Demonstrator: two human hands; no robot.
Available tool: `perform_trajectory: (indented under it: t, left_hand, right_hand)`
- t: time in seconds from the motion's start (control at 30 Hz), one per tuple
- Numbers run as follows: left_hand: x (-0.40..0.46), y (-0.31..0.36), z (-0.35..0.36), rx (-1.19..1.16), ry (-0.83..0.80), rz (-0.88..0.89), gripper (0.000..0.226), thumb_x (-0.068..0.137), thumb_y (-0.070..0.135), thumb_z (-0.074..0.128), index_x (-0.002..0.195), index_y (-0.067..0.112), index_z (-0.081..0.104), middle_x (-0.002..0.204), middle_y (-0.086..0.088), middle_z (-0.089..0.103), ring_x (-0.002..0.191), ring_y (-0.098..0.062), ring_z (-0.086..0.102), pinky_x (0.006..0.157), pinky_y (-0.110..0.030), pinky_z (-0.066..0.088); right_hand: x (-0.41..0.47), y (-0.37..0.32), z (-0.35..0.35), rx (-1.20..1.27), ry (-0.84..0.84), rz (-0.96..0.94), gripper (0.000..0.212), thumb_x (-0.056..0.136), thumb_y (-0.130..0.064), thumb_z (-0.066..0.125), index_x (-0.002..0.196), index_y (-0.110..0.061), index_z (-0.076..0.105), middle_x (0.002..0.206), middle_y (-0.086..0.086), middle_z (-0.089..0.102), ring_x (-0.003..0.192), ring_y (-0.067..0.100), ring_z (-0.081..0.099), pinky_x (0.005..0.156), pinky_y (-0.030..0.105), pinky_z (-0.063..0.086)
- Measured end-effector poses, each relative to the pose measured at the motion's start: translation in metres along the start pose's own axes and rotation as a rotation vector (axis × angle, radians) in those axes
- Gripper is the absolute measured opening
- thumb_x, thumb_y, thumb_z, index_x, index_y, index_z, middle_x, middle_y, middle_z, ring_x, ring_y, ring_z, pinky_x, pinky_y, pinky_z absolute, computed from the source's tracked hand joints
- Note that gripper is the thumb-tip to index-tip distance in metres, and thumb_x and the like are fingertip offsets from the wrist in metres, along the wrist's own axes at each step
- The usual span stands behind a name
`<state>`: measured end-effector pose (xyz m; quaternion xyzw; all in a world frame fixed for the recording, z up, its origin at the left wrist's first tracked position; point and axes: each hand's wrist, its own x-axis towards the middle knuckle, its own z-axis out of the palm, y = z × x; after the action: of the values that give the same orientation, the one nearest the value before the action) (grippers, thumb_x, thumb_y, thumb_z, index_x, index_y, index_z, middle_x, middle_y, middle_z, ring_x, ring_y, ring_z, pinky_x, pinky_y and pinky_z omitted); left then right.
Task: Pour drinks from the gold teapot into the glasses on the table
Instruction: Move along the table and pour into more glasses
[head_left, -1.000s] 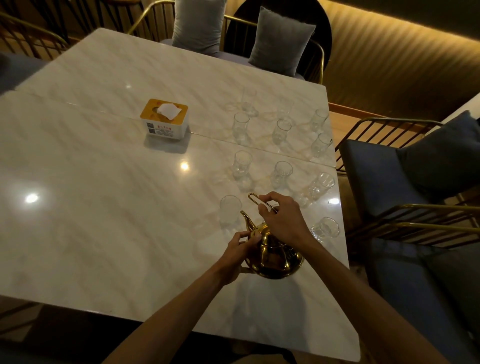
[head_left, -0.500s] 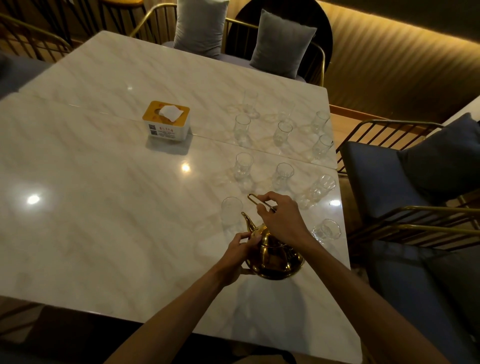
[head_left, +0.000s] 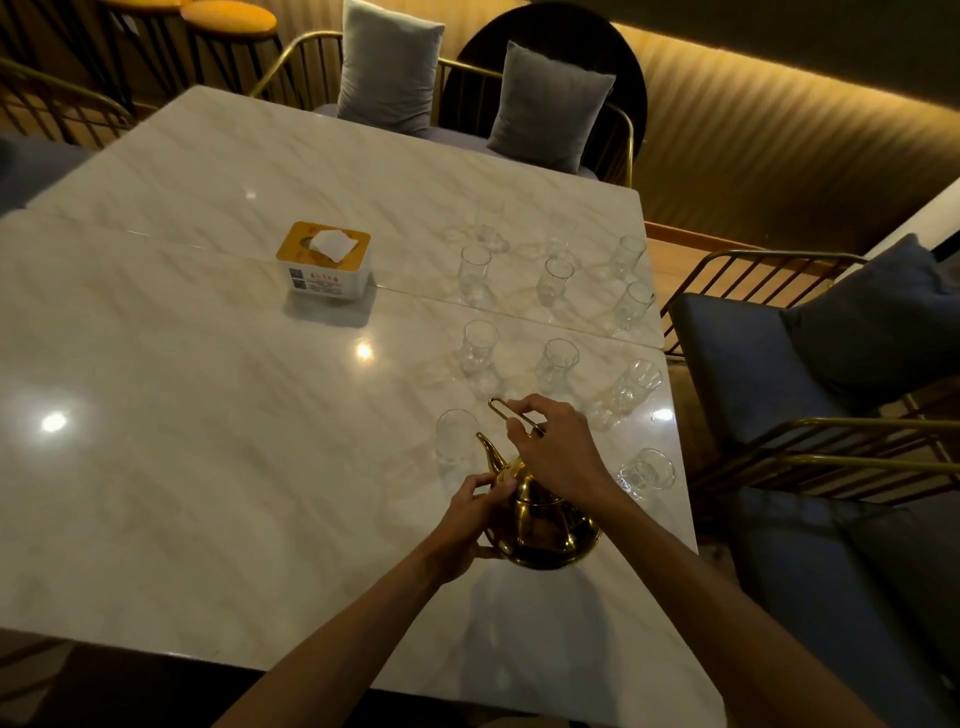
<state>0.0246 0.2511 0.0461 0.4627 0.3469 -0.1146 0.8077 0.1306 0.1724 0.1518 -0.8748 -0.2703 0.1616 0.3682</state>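
Gripping gold teapot (head_left: 545, 530) handle with right hand (head_left: 558, 449), left hand (head_left: 467, 519) cupping body, glasses (head_left: 478, 348) clear

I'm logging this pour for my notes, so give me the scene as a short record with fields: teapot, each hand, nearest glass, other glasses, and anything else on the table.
teapot: gold teapot, on the marble table, spout toward the nearest glass
right hand: right hand holds the teapot's wire handle
left hand: left hand holds the pot body near the spout base
nearest glass: glass just beyond the spout, upright
other glasses: clear, in rows further back and right; contents cannot be told
also on table: tissue box, apart from the glasses
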Motion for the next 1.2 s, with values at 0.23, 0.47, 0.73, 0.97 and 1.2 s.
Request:
perform_trajectory:
  t: [0.23,0.47,0.73,0.97,1.2]
  left_hand:
    - [0.002,-0.001,-0.008,0.086,0.018,0.071,0.062,0.085,0.051,0.069,0.136,0.027,0.042,0.131,-0.006,0.056,0.113,-0.026,0.061,0.084,-0.048,0.059]
    - [0.005,-0.002,-0.017,0.147,0.038,0.138,0.079,0.072,0.06,0.073,0.137,0.028,0.041,0.126,0.001,0.052,0.102,-0.016,0.062,0.059,-0.027,0.059]
    - [0.014,-0.005,-0.025,0.177,0.057,0.159,0.081,0.07,0.06,0.073,0.138,0.029,0.041,0.134,-0.003,0.048,0.105,-0.018,0.063,0.063,-0.029,0.06]
    - [0.012,-0.004,-0.025,0.214,0.078,0.189,0.071,0.068,0.062,0.073,0.127,0.038,0.042,0.128,0.002,0.047,0.114,-0.026,0.06,0.071,-0.034,0.06]
    - [0.009,0.002,-0.017,0.212,0.107,0.283,0.067,0.061,0.068,0.076,0.116,0.045,0.046,0.129,0.004,0.05,0.116,-0.026,0.061,0.089,-0.047,0.059]
  right_hand:
    - [-0.013,0.009,0.003,0.119,0.07,0.018,0.02,0.098,-0.021,0.064,0.117,-0.023,0.069,0.085,-0.01,0.069,0.051,0.003,0.053,0.054,0.019,0.05]
    - [-0.016,0.026,0.02,0.17,0.15,0.012,0.018,0.095,-0.024,0.065,0.113,-0.026,0.068,0.078,0.004,0.068,0.047,0.004,0.044,0.052,0.029,0.049]
    - [-0.019,0.03,0.027,0.203,0.182,-0.012,0.022,0.097,-0.019,0.064,0.117,-0.025,0.067,0.089,0.019,0.072,0.045,0.005,0.048,0.048,0.034,0.053]
    - [-0.025,0.031,0.027,0.266,0.215,-0.03,0.021,0.095,-0.014,0.065,0.116,-0.016,0.067,0.108,0.004,0.074,0.063,0.021,0.07,0.062,0.036,0.063]
    - [-0.033,0.029,0.017,0.338,0.252,-0.039,0.019,0.096,-0.015,0.065,0.113,-0.025,0.064,0.116,-0.018,0.064,0.082,0.007,0.073,0.072,0.026,0.064]
